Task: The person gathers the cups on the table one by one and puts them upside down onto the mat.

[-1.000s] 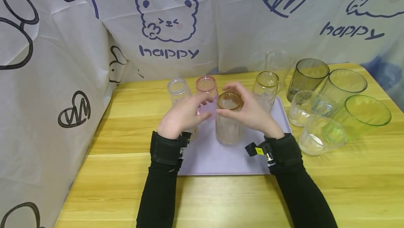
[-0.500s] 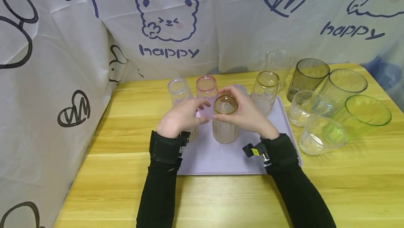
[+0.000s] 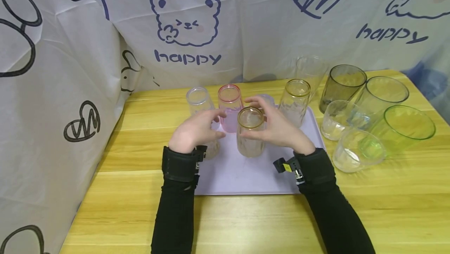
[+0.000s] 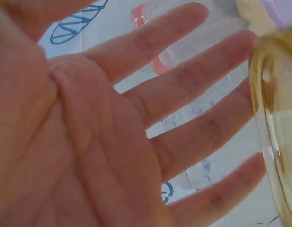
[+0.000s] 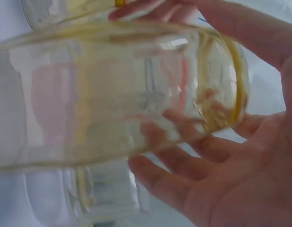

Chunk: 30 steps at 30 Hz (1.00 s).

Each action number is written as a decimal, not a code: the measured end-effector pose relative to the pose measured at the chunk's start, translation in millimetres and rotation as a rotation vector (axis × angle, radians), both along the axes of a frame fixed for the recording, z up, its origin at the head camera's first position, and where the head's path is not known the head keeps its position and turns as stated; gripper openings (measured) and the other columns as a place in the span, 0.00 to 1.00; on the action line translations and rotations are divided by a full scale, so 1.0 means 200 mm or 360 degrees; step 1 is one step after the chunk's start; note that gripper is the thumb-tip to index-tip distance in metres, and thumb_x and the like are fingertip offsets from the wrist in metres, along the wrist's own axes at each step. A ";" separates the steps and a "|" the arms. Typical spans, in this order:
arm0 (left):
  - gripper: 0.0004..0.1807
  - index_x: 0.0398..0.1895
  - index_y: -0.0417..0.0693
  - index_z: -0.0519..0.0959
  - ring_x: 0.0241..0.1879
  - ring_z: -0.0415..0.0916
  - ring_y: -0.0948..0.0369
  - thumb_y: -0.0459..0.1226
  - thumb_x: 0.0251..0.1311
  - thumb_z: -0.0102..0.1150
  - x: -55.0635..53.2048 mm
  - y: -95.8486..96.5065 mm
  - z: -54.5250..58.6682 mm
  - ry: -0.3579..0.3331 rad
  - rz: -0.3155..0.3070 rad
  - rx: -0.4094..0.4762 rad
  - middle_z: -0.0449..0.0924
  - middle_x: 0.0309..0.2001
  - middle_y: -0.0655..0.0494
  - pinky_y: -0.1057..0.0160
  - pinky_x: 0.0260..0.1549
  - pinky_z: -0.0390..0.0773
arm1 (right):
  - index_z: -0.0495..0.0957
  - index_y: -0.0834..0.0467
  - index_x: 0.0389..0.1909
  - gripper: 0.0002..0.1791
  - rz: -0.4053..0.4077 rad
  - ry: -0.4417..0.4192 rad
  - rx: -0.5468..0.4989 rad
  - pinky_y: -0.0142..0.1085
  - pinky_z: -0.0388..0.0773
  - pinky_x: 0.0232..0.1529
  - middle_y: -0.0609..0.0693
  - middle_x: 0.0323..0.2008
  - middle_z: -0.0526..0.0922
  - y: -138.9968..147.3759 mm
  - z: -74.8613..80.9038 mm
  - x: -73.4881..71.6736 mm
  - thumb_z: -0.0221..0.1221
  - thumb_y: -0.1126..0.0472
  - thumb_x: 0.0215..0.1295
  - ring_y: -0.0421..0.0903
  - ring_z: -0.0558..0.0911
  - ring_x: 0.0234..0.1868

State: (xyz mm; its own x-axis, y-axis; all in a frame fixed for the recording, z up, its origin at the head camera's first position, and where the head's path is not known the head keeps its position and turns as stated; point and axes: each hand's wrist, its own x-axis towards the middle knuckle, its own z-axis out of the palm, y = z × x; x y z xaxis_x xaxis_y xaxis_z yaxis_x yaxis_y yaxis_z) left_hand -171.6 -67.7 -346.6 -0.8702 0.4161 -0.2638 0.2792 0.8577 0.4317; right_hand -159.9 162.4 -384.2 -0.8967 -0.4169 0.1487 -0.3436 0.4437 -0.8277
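An amber-tinted drinking glass [image 3: 251,144] stands on the lilac tray [image 3: 239,179], apparently base up. My right hand [image 3: 281,129] curves round its upper part, thumb in front and fingers behind. In the right wrist view the glass [image 5: 112,94] fills much of the picture, with a gap before the palm. My left hand [image 3: 197,129] holds nothing. Its fingers are extended left of that glass, near a pink-rimmed glass [image 3: 230,107]. Behind the left hand stands a clear glass [image 3: 198,97], and another glass [image 3: 212,151] is partly hidden below it.
A yellow-rimmed glass [image 3: 294,105] stands toward the tray's back right, and a lilac glass [image 3: 268,99] shows behind my right hand. Right of the tray crowd several wider tumblers, among them a smoky one [image 3: 342,86] and a green one [image 3: 404,133]. Printed cloth [image 3: 263,31] hangs behind.
The amber glass shifted slightly left with my right hand, then stayed about in place while that hand edged back right. My left hand has drawn a little left, away from the glass.
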 end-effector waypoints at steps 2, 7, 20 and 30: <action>0.30 0.68 0.50 0.73 0.58 0.78 0.48 0.39 0.61 0.67 0.00 -0.01 0.00 -0.0013 0.0035 0.0003 0.78 0.61 0.45 0.48 0.58 0.79 | 0.61 0.57 0.71 0.47 0.0002 -0.0050 0.0071 0.58 0.73 0.67 0.62 0.66 0.72 0.03 0.01 0.00 0.76 0.60 0.52 0.60 0.73 0.67; 0.33 0.70 0.50 0.71 0.54 0.80 0.50 0.37 0.59 0.67 -0.01 -0.05 0.01 -0.0067 0.0118 0.0017 0.76 0.64 0.44 0.49 0.57 0.80 | 0.57 0.59 0.72 0.48 0.0043 -0.0167 0.0177 0.58 0.75 0.66 0.62 0.67 0.70 0.07 0.00 0.00 0.74 0.63 0.53 0.65 0.72 0.67; 0.33 0.68 0.50 0.72 0.61 0.76 0.48 0.35 0.57 0.66 -0.01 -0.08 0.01 -0.0123 0.0193 -0.0007 0.76 0.64 0.43 0.47 0.60 0.78 | 0.59 0.61 0.72 0.46 0.0036 -0.0154 0.0176 0.55 0.80 0.61 0.64 0.67 0.70 0.01 -0.01 0.00 0.72 0.68 0.53 0.65 0.74 0.65; 0.34 0.69 0.51 0.71 0.61 0.76 0.49 0.35 0.56 0.65 -0.01 -0.08 0.01 -0.0124 0.0182 -0.0012 0.76 0.65 0.43 0.48 0.58 0.78 | 0.61 0.61 0.71 0.44 0.0082 -0.0178 0.0118 0.51 0.82 0.60 0.65 0.63 0.73 -0.07 -0.06 0.01 0.63 0.76 0.51 0.64 0.78 0.63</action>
State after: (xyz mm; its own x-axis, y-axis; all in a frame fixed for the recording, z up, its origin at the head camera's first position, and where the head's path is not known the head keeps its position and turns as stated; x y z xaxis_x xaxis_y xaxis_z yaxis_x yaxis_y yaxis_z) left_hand -174.1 -83.9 -344.5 -0.8887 0.3128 -0.3352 0.1451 0.8854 0.4415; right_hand -158.3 148.5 -395.3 -0.8832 -0.4688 0.0162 -0.2750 0.4894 -0.8275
